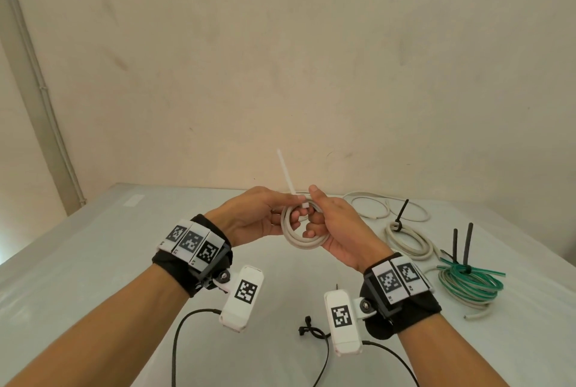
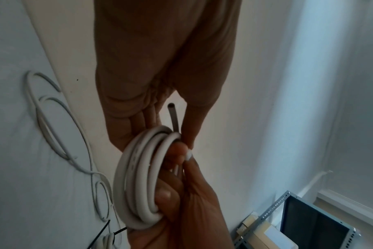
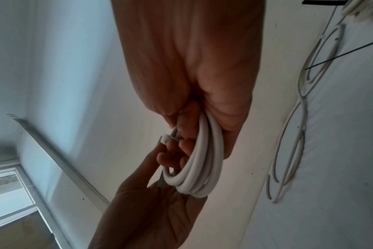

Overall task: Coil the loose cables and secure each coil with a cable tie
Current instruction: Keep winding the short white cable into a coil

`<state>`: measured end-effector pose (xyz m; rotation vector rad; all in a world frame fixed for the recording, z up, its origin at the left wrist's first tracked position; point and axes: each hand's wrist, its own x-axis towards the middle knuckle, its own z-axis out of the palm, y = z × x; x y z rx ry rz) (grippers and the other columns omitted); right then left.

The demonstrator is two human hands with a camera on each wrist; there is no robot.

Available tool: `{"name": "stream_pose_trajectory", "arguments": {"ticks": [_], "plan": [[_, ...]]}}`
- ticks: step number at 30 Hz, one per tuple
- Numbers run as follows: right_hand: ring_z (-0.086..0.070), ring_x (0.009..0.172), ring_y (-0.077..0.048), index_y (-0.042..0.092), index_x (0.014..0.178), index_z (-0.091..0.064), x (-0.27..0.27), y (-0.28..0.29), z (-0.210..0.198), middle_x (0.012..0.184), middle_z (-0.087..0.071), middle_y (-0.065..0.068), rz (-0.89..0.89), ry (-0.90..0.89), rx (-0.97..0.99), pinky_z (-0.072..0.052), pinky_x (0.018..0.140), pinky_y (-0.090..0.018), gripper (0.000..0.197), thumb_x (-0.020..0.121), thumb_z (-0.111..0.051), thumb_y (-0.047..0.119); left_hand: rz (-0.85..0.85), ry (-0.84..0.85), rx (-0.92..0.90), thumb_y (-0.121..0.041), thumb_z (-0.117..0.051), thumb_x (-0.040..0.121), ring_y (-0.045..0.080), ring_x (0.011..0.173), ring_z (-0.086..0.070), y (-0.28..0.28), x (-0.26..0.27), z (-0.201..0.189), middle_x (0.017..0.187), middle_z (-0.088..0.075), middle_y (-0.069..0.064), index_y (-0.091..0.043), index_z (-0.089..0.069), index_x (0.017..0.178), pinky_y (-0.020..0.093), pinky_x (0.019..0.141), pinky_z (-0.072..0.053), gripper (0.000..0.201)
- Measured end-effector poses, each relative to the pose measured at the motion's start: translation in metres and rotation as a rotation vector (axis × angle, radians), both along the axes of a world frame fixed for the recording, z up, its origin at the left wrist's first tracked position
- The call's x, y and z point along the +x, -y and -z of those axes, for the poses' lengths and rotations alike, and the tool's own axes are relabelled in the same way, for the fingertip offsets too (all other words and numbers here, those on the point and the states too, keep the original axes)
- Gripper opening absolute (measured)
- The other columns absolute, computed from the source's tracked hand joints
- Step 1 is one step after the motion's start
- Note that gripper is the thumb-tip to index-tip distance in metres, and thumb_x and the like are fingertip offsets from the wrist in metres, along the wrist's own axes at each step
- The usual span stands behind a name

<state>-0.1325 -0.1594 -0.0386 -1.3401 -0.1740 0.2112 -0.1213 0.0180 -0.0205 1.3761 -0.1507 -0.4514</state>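
The white cable coil [image 1: 299,227] is held in the air above the bench [image 1: 93,262], between the two hands and in front of the person. The right hand [image 1: 335,224] has its fingers curled through the coil's opening and carries the bundle. The left hand [image 1: 249,215] pinches the white cable tie [image 1: 288,176] where it meets the top of the coil. The tie's head [image 1: 305,205] sits at the top of the bundle, just beside both thumbs. From that grip the tie's free tail points up and slightly left, away from the coil, so its long axis is near vertical and crosses the strands. Cinching will probably require a pull along that axis. The left hand is the nearer one to the tail. The head view shows the tail's full length and direction. It also shows two tied coils, one white [image 1: 408,241] and one green [image 1: 470,285], and a loose white cable [image 1: 389,204] on the bench to the right. The left wrist view shows only a short stub of the tail but shows the separate turns of the coil. The right wrist view shows the tie's head pressed against the fingers.
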Motion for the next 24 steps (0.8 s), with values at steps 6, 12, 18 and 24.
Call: {"name": "stream_pose_trajectory", "arguments": {"ticks": [6,12,18,24], "plan": [[-0.030,0.050,-0.010,0.005,0.107,-0.064,-0.001,0.001,0.005,0.056,-0.041,0.008,-0.017,0.016,0.045,-0.047,0.060,-0.028,0.039,0.111,-0.044,0.038,-0.073,0.008,-0.089,-0.008,-0.069,0.095,0.010,0.061,-0.057,0.008,-0.001,0.007,0.086,-0.071,0.010,-0.001,-0.072,0.102,0.026,0.069,-0.057,0.010],[-0.061,0.088,-0.012,0.019,0.120,-0.061,0.003,0.005,0.014,0.096,-0.059,0.004,0.129,0.177,-0.326,-0.053,0.093,-0.043,0.037,0.106,-0.048,0.051,-0.113,0.000,-0.122,-0.004,-0.066,0.096,0.009,0.056,-0.056,0.014,0.001,0.013,0.082,-0.069,0.011,-0.001,-0.072,0.099,0.026,0.065,-0.053,0.008],[-0.047,0.116,-0.008,0.029,0.117,-0.065,-0.002,0.009,0.016,0.116,-0.051,0.011,0.389,0.810,-0.789,-0.036,0.092,-0.009,0.025,0.093,-0.073,0.030,-0.145,-0.009,-0.131,-0.004,-0.067,0.095,0.009,0.057,-0.054,0.018,0.007,0.014,0.081,-0.062,0.008,-0.002,-0.074,0.094,0.027,0.067,-0.051,0.008],[-0.058,0.089,-0.004,0.018,0.095,-0.076,0.005,0.023,0.018,0.094,-0.064,0.010,0.420,0.979,-0.809,-0.038,0.077,-0.007,0.006,0.091,-0.078,0.022,-0.117,-0.040,-0.127,-0.003,-0.066,0.095,0.009,0.054,-0.053,0.014,0.007,0.018,0.085,-0.066,0.013,-0.004,-0.072,0.090,0.024,0.062,-0.049,0.008]]}}
